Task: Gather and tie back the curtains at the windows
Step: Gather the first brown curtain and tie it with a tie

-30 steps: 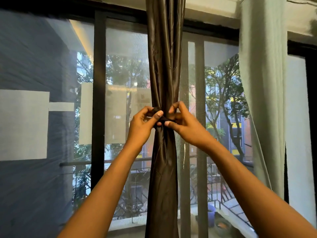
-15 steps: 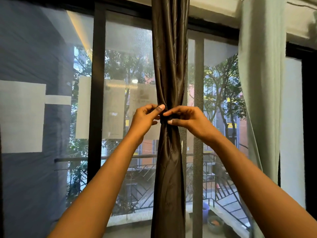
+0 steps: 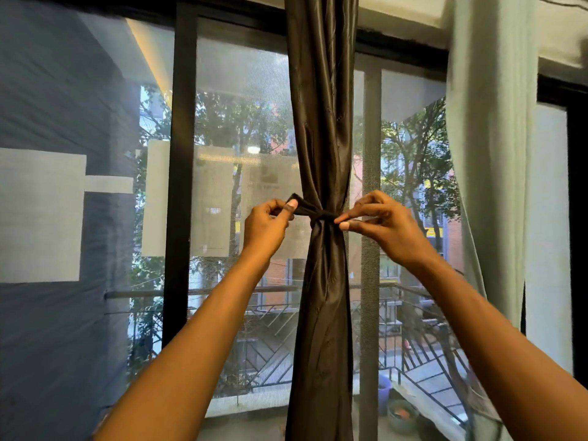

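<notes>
A dark brown satin curtain [image 3: 321, 122] hangs gathered into one narrow bundle in front of the window. A dark tie band [image 3: 307, 209] cinches it at mid-height, knotted at the bundle's centre. My left hand [image 3: 270, 226] pinches the band's left end, held out to the left of the curtain. My right hand [image 3: 381, 222] pinches the right end just beside the knot; that end is mostly hidden by my fingers. Both ends look taut.
A pale green curtain [image 3: 490, 160] hangs loose at the right. Behind the glass is a dark window frame post [image 3: 179, 173], a grey post [image 3: 370, 249] behind the brown curtain, and a balcony railing [image 3: 423, 354] with pots below.
My hands were close together at the knot; now they have spread apart sideways, drawing the band's ends outward. The view has shifted slightly, so the curtain sits a little further right.
</notes>
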